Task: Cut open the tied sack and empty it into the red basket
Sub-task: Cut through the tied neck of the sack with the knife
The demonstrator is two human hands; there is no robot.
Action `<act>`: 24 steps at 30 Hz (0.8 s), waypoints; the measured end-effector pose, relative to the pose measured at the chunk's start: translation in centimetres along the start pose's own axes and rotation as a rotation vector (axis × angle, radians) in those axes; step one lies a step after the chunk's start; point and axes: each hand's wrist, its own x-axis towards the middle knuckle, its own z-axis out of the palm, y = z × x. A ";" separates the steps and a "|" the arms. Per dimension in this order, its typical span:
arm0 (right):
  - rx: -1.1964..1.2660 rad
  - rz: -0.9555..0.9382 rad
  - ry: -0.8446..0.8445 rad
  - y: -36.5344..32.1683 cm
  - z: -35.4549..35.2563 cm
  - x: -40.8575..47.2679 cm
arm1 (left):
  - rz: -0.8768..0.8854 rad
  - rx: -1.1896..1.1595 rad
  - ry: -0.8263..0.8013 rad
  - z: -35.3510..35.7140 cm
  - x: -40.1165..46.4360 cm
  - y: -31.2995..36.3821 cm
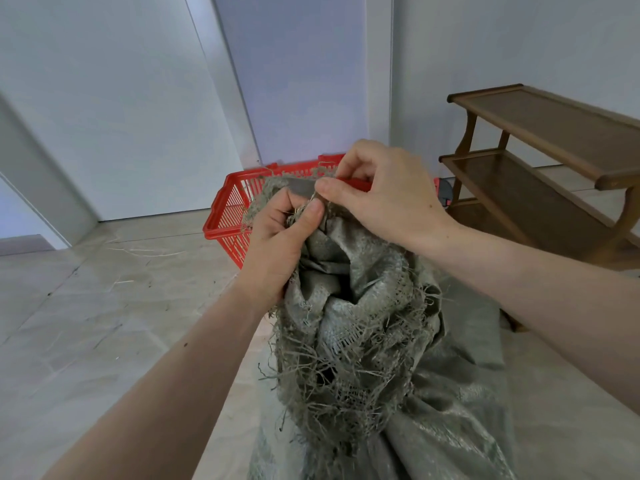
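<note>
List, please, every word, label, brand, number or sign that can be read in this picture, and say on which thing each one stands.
None can be read.
The grey woven sack shows no print.
The red basket, the knife and the wooden shelf bear no readable label.
A small pale mark on the shelf's front edge is too small to read.

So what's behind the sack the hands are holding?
A red basket stands on the floor behind the sack, with white walls beyond. The sack's bunched top and both hands cover most of the basket, so its inside cannot be seen.
</note>
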 end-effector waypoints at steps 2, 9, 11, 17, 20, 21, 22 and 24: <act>0.022 0.046 -0.005 -0.1 0.0 0.2 | 0.002 0.069 0.034 0.0 -0.1 -0.3; 0.175 0.258 0.110 0.3 -3.5 4.2 | -0.285 0.167 0.164 -3.7 -2.3 -2.7; 0.122 0.307 -0.202 0.1 -1.4 2.3 | -0.270 0.116 0.147 -3.1 -1.8 -2.0; 0.025 0.235 -0.507 2.1 1.1 0.7 | -0.186 -0.090 0.096 -2.1 -1.1 -1.6; 0.250 0.399 -0.427 3.1 0.1 0.9 | -0.160 -0.109 0.182 -2.8 -1.1 -1.5; 0.368 0.483 -0.356 3.4 -0.3 1.1 | -0.181 -0.125 0.228 -3.1 -1.0 -1.5; 0.481 0.568 -0.278 3.8 -0.8 1.2 | -0.203 -0.143 0.275 -3.4 -1.0 -1.6; 0.603 0.717 -0.136 4.9 -1.6 1.5 | -0.243 -0.161 0.357 -3.7 -0.8 -1.3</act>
